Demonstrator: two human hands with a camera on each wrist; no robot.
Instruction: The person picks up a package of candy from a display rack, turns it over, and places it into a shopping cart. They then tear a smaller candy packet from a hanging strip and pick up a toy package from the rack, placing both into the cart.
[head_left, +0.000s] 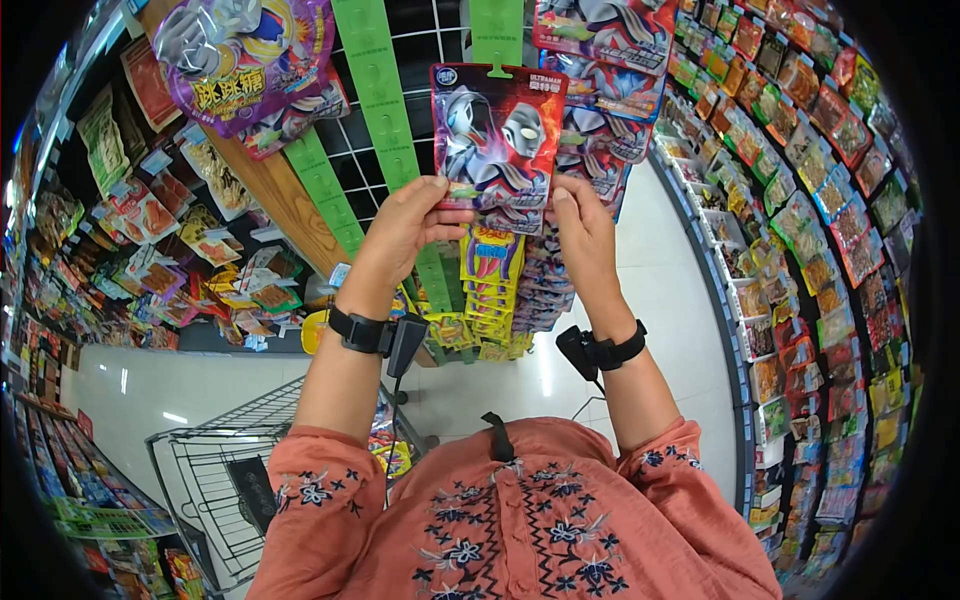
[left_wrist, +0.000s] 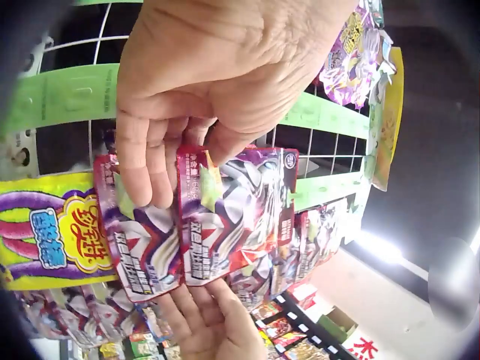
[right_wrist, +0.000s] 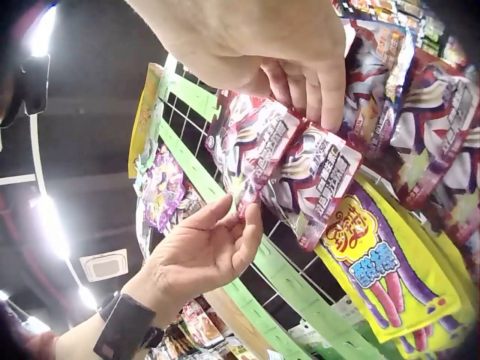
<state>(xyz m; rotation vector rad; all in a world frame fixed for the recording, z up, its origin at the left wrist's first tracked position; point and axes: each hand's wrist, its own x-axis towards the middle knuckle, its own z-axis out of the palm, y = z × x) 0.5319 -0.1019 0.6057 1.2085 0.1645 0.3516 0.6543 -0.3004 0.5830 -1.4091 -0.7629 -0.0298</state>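
Observation:
A red Ultraman candy packet (head_left: 500, 130) hangs upright from a green hanging strip (head_left: 497, 35) in the head view. My left hand (head_left: 405, 225) pinches its lower left corner between thumb and fingers. At the lower right edge, my right hand (head_left: 590, 240) holds the same packet, thumb on the front and fingers behind. A second, matching packet (left_wrist: 142, 247) hangs just below and behind it, with fingers of the left hand reaching over its edge in the left wrist view. Yellow candy packets (head_left: 490, 255) hang lower on the strip.
More Ultraman packets (head_left: 600, 85) hang at the right, and a purple popping-candy bag (head_left: 245, 60) at the upper left. A shopping cart (head_left: 220, 480) stands at the lower left. Curved snack shelves (head_left: 800, 240) line the right side beyond a pale floor (head_left: 655, 300).

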